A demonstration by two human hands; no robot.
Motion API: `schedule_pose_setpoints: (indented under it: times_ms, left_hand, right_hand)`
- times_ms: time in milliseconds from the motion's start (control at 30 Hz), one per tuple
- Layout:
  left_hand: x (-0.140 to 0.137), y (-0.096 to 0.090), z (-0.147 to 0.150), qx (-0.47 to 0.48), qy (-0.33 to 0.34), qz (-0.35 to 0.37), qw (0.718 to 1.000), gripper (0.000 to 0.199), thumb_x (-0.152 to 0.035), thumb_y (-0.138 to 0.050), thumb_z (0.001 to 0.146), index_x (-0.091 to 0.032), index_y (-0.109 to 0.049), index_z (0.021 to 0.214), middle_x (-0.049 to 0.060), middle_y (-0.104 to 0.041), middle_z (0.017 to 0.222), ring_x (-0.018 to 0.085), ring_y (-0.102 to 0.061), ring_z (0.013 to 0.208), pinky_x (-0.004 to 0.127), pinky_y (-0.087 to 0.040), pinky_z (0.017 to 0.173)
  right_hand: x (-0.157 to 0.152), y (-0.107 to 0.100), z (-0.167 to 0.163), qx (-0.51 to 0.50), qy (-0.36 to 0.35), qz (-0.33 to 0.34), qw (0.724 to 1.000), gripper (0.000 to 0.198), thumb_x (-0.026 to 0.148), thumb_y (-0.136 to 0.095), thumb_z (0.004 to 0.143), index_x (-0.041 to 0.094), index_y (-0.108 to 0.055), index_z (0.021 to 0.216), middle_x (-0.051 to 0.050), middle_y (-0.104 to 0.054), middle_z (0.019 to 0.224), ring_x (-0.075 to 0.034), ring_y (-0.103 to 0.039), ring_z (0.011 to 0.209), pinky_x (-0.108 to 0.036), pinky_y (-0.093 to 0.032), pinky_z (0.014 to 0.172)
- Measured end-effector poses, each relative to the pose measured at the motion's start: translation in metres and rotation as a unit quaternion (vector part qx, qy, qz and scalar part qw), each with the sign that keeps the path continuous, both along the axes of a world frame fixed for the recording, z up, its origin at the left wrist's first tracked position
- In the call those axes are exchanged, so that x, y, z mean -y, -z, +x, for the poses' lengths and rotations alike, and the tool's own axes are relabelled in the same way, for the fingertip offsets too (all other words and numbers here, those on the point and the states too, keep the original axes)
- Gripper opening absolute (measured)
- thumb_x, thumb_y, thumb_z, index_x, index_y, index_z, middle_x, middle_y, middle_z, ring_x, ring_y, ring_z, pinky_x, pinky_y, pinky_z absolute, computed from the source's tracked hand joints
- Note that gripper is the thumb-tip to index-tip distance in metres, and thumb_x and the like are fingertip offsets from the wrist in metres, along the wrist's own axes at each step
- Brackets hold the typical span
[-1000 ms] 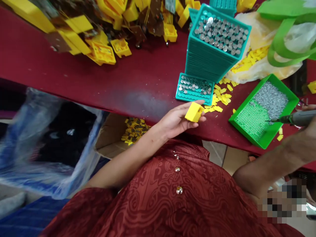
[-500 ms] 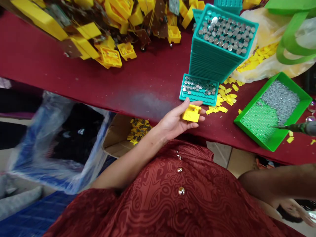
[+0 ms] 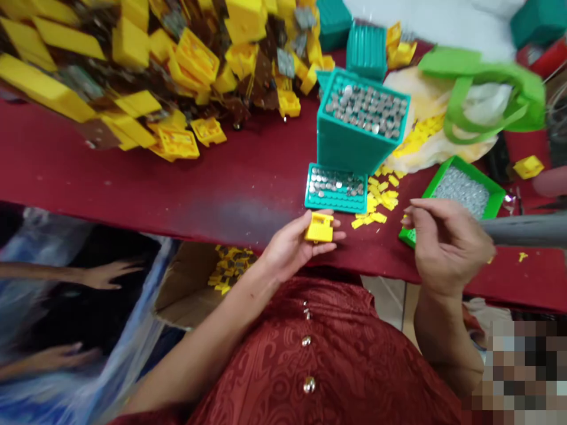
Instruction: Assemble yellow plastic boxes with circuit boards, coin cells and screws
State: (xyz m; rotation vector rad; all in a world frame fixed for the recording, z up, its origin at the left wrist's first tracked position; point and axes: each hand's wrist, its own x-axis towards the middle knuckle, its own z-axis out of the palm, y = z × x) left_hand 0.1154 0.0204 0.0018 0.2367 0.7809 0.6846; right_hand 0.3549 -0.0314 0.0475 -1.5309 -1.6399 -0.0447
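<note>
My left hand [image 3: 295, 245] is closed around a small yellow plastic casing [image 3: 319, 229], its hollow side partly showing. Just beyond the fingertips lies a teal tray [image 3: 336, 203] with rows of small round metal cells. My right hand [image 3: 449, 245] hovers over the near left part of a green tray [image 3: 496, 203] that contains many small grey metal pieces. Its thumb and fingers are pinched together; whatever they hold is too small to make out. A blurred grey cylindrical tool [image 3: 527, 229] extends from behind this hand to the right edge.
Small yellow pieces [image 3: 378, 200] lie beside a tall teal tray stack [image 3: 354, 144]. Wired yellow casings [image 3: 195, 59] are heaped at the back left. A green-handled bag [image 3: 482, 88] stands at the back right. Below the table is a cardboard box [image 3: 177, 295]; another person's hands [image 3: 106, 274] appear at left.
My right hand has come into view above the green tray, pinched. The thin tool tip over that tray no longer shows. My left hand still holds the casing; the whole view has shifted.
</note>
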Motion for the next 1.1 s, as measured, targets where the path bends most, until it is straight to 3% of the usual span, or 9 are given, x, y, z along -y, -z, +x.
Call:
schedule_pose_setpoints:
  times_ms: [67, 167, 267, 400, 567, 800, 1100]
  left_hand:
    - [-0.001, 0.001, -0.002, -0.002, -0.001, 0.012, 1.000, 0.024, -0.037, -0.072, 0.102, -0.016, -0.078, 0.113, 0.012, -0.083, 0.108, 0.023, -0.083, 0.097, 0.030, -0.068, 0.079]
    - [-0.006, 0.003, -0.003, -0.006, -0.016, 0.050, 0.999, 0.028, -0.040, -0.080, 0.098, -0.016, -0.080, 0.112, 0.012, -0.083, 0.108, 0.019, -0.080, 0.092, 0.024, -0.064, 0.074]
    - [-0.009, 0.002, -0.005, -0.009, -0.023, 0.079, 0.997, 0.034, -0.044, -0.086, 0.092, -0.017, -0.082, 0.112, 0.011, -0.084, 0.108, 0.016, -0.076, 0.087, 0.021, -0.060, 0.067]
    - [-0.011, 0.001, -0.006, -0.006, -0.022, 0.074, 0.997, 0.033, -0.043, -0.088, 0.091, -0.017, -0.083, 0.110, 0.011, -0.084, 0.109, 0.016, -0.075, 0.084, 0.021, -0.058, 0.064]
    - [-0.012, 0.002, -0.005, 0.004, -0.028, 0.066, 0.997, 0.034, -0.042, -0.090, 0.089, -0.015, -0.083, 0.109, 0.012, -0.085, 0.109, 0.015, -0.074, 0.083, 0.020, -0.058, 0.063]
    - [-0.015, 0.003, -0.002, 0.007, -0.018, 0.067, 0.998, 0.031, -0.041, -0.086, 0.092, -0.015, -0.082, 0.108, 0.013, -0.085, 0.110, 0.016, -0.074, 0.083, 0.020, -0.057, 0.063]
    - [-0.018, -0.002, 0.004, 0.021, -0.027, 0.074, 0.997, 0.034, -0.040, -0.092, 0.087, -0.013, -0.083, 0.106, 0.012, -0.086, 0.102, 0.016, -0.076, 0.080, 0.020, -0.060, 0.059]
  right_hand:
    - [-0.030, 0.000, -0.008, -0.009, -0.015, 0.052, 0.998, 0.012, 0.026, -0.066, 0.105, 0.024, -0.078, 0.104, -0.002, -0.078, 0.092, -0.015, -0.073, 0.076, -0.033, -0.061, 0.074]
    - [-0.069, -0.011, -0.019, -0.016, -0.024, 0.071, 0.997, 0.014, 0.026, -0.064, 0.106, 0.022, -0.078, 0.108, -0.004, -0.079, 0.096, -0.016, -0.072, 0.071, -0.036, -0.062, 0.074]
    - [-0.096, -0.019, -0.025, 0.023, 0.000, 0.081, 0.996, 0.014, 0.023, -0.065, 0.105, 0.021, -0.079, 0.103, -0.007, -0.078, 0.097, -0.019, -0.073, 0.081, -0.040, -0.063, 0.081]
    - [-0.120, -0.010, -0.023, 0.114, 0.026, 0.038, 0.992, 0.012, 0.022, -0.070, 0.101, 0.024, -0.081, 0.097, -0.008, -0.075, 0.101, -0.025, -0.068, 0.097, -0.046, -0.059, 0.090]
    - [-0.134, 0.004, -0.012, 0.138, 0.028, -0.021, 0.990, 0.018, 0.025, -0.066, 0.101, 0.027, -0.083, 0.106, -0.008, -0.073, 0.109, -0.027, -0.061, 0.102, -0.053, -0.056, 0.097]
    - [-0.136, -0.007, -0.003, 0.152, -0.019, -0.061, 0.986, 0.021, 0.026, -0.062, 0.103, 0.028, -0.083, 0.105, -0.008, -0.072, 0.108, -0.026, -0.062, 0.104, -0.048, -0.054, 0.097]
    - [-0.150, -0.006, -0.017, 0.200, 0.016, -0.094, 0.975, 0.023, 0.019, -0.058, 0.103, 0.019, -0.080, 0.100, -0.010, -0.073, 0.105, -0.025, -0.061, 0.100, -0.048, -0.051, 0.099]
